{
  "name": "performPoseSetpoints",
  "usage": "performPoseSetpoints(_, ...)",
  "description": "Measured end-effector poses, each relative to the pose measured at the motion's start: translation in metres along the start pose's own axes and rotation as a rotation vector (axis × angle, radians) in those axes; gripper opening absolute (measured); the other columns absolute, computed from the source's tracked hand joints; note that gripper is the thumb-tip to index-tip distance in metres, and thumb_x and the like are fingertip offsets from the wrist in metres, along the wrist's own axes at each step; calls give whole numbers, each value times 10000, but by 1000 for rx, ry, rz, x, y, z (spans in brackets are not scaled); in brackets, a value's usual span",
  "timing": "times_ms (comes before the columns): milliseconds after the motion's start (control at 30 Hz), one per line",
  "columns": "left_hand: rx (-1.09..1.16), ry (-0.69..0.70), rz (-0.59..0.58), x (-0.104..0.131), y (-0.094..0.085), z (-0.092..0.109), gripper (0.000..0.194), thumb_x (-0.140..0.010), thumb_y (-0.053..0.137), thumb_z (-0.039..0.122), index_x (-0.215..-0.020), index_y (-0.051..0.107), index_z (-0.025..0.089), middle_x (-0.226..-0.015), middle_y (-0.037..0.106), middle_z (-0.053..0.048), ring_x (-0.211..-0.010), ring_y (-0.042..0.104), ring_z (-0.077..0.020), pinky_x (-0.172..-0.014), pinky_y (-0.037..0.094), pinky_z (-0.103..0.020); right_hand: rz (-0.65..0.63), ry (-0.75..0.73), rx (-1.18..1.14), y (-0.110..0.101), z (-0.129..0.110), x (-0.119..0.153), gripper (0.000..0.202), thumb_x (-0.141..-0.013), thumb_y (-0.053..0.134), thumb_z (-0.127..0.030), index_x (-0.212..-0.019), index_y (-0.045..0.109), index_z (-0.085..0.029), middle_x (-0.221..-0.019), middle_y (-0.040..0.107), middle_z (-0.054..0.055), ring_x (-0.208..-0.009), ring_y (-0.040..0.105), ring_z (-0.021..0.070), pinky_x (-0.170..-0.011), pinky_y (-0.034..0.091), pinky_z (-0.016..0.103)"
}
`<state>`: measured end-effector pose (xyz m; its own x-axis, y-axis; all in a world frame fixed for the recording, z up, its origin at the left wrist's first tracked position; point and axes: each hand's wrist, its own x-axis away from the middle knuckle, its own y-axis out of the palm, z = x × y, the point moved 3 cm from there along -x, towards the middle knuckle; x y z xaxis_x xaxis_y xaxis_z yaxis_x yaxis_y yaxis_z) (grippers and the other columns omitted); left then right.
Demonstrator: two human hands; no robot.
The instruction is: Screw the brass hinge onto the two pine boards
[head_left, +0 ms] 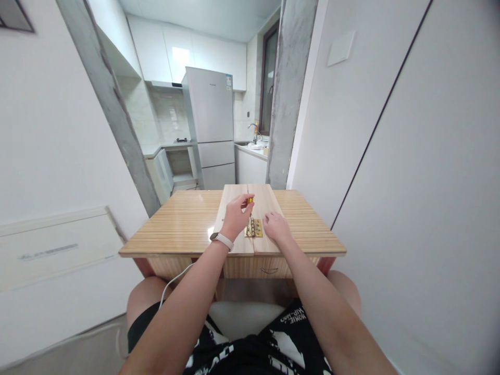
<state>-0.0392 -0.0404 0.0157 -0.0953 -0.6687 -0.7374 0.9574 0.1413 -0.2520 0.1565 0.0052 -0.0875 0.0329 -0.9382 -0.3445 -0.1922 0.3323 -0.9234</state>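
Observation:
Two pale boards [267,198] lie side by side on the wooden table [187,224], with a narrow seam between them. A brass hinge [253,228] rests across the seam near the front. My left hand [235,214], with a watch on its wrist, is raised above the left board and pinches a small yellow and dark object [250,200]. That object is just beyond the hinge; its details are too small to tell. My right hand [275,226] rests on the right board beside the hinge, its fingers curled down. Whatever is under those fingers is hidden.
A drawer with a metal handle [269,270] is under the table's front edge. A white cable [175,278] runs down at the left front. White walls flank both sides. Beyond the table stand a fridge [213,114] and a sink counter [252,151].

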Motion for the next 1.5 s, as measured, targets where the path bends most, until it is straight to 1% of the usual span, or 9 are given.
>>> performPoseSetpoints(233, -31, -3, 60, -1, -2, 0, 221, -885, 817, 219, -1098, 757, 220, -1090, 671, -57, -898, 709, -151, -826, 670, -321, -3, 3, -1, 3, 1, -2, 438, -1084, 385, -432, -1153, 758, -212, -1229, 722, 159, -1210, 604, 274, -1096, 384, 370)
performPoseSetpoints(500, -27, 0, 16, 0, -1, -2, 260, -964, 677, 142, -1200, 736, 232, -1105, 722, -61, -931, 726, -160, -877, 661, -338, 5, -10, -4, 3, 2, -1, 411, -1085, 407, -417, -1153, 749, -199, -1215, 727, 157, -1217, 602, 271, -1095, 381, 356)
performPoseSetpoints(667, -33, 21, 46, 0, -2, 0, 248, -908, 763, 168, -1145, 759, 239, -1083, 698, -51, -946, 718, -164, -879, 659, -336, 7, -11, 1, 4, 2, -2, 422, -1086, 392, -418, -1145, 754, -208, -1213, 723, 157, -1203, 604, 272, -1083, 385, 362)
performPoseSetpoints(833, -67, -21, 62, -1, -3, -2, 201, -908, 776, 178, -1104, 762, 222, -1053, 684, -44, -829, 702, -135, -824, 653, -321, 6, -14, 3, 5, 2, -2, 429, -1086, 389, -420, -1151, 753, -202, -1215, 723, 161, -1206, 597, 279, -1077, 381, 368)
performPoseSetpoints(1033, -23, 16, -5, 2, 0, 0, 280, -979, 666, 146, -1233, 733, 243, -1102, 729, -56, -957, 724, -162, -900, 650, -337, 11, -20, -5, 3, 1, -1, 400, -1080, 410, -392, -1162, 752, -204, -1226, 727, 156, -1223, 596, 268, -1108, 366, 356)
performPoseSetpoints(1133, -36, 21, 24, 3, 0, 0, 273, -949, 735, 184, -1215, 741, 246, -1109, 707, -58, -959, 716, -164, -897, 649, -336, 11, -14, -1, 3, 1, -2, 406, -1082, 405, -404, -1143, 754, -205, -1217, 725, 155, -1211, 601, 265, -1099, 374, 355)
performPoseSetpoints(1267, -94, -10, 83, 2, -2, 0, 261, -884, 820, 202, -1135, 757, 234, -1065, 661, -44, -847, 694, -140, -832, 644, -322, 7, -11, 2, 4, 2, -2, 419, -1083, 395, -422, -1141, 750, -206, -1214, 721, 156, -1200, 598, 269, -1082, 379, 364)
performPoseSetpoints(1367, -100, -19, 68, 1, -2, -1, 228, -922, 757, 167, -1140, 756, 234, -1036, 670, -40, -827, 693, -136, -827, 642, -322, 4, -6, 5, 5, 2, -2, 408, -1078, 404, -417, -1157, 745, -208, -1224, 719, 155, -1213, 592, 273, -1084, 376, 367)
performPoseSetpoints(1500, -39, -5, 13, 2, 0, -3, 290, -967, 668, 136, -1227, 736, 247, -1093, 721, -58, -921, 721, -164, -854, 651, -333, 14, -13, 7, 5, 2, -2, 402, -1078, 404, -407, -1149, 746, -208, -1210, 724, 153, -1206, 598, 268, -1088, 378, 362)
